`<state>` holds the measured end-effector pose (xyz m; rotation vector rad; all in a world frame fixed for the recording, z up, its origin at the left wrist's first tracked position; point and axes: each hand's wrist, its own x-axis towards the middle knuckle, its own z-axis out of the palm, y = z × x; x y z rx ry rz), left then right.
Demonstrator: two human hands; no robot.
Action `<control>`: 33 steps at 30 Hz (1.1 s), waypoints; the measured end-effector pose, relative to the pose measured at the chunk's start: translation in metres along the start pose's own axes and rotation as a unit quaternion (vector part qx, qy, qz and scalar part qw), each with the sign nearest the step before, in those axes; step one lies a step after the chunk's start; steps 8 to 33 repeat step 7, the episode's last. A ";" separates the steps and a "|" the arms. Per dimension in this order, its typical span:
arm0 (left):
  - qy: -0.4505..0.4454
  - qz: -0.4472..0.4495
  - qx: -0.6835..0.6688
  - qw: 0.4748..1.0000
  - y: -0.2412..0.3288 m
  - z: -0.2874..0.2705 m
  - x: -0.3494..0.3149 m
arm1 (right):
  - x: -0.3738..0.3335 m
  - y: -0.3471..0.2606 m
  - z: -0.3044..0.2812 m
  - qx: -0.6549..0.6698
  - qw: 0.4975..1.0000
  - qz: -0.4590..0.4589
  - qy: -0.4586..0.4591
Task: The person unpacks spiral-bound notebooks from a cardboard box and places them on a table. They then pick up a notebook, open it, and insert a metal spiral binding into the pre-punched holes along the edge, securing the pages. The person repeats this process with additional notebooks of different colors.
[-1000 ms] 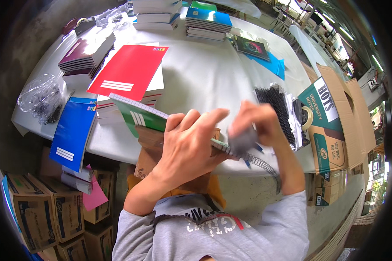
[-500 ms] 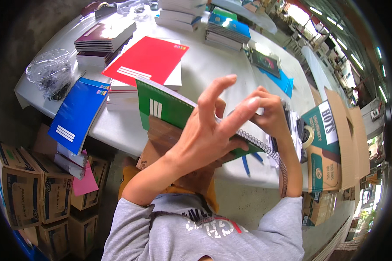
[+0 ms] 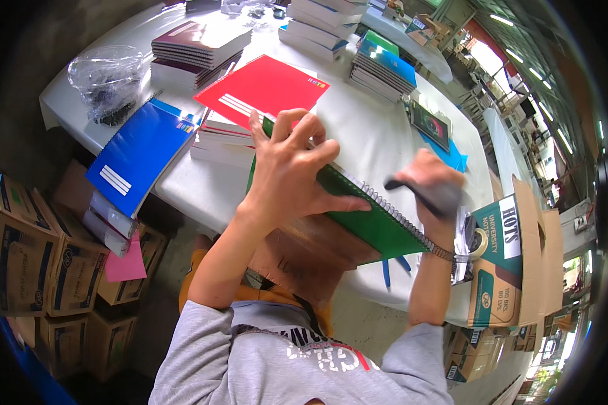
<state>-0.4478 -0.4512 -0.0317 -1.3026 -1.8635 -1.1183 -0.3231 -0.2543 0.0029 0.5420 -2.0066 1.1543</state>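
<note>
My left hand [image 3: 284,165] grips a green notebook [image 3: 375,228], fingers curled over its top edge and thumb flat on the cover. The notebook stands tilted against a brown wooden board [image 3: 311,253] in front of me. A dark wire spiral [image 3: 400,217] runs through the holes on the right part of its edge. The spiral's loose tail sticks out past the right corner, beside my right forearm. Just above that end, apart from the notebook, my right hand [image 3: 431,169] is closed on a black tool [image 3: 440,197]; motion blur hides its kind.
A red notebook [image 3: 267,91] tops a stack on the white table [image 3: 182,182], with a blue notebook [image 3: 142,158] to its left. More notebook stacks [image 3: 196,44] stand farther back. Blue pens [image 3: 386,273] lie near the front edge. Cartons [image 3: 23,260] flank me, an open one [image 3: 513,263] at right.
My left hand has moved from the spiral to the notebook's upper left edge. My right hand has drawn away from the spiral, rightward, with the black tool. The view has shifted slightly.
</note>
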 end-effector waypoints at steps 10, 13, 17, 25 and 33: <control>0.003 -0.026 -0.012 1.000 0.000 -0.004 -0.002 | 0.027 0.002 0.007 0.133 0.978 0.003 -0.159; 0.003 -0.026 -0.012 1.000 0.000 -0.004 -0.002 | 0.027 0.002 0.007 0.133 0.978 0.003 -0.159; 0.003 -0.026 -0.012 1.000 0.000 -0.004 -0.002 | 0.027 0.002 0.007 0.133 0.978 0.003 -0.159; 0.003 -0.026 -0.012 1.000 0.000 -0.004 -0.002 | 0.027 0.002 0.007 0.133 0.978 0.003 -0.159; 0.003 -0.026 -0.012 1.000 0.000 -0.004 -0.002 | 0.027 0.002 0.007 0.133 0.978 0.003 -0.159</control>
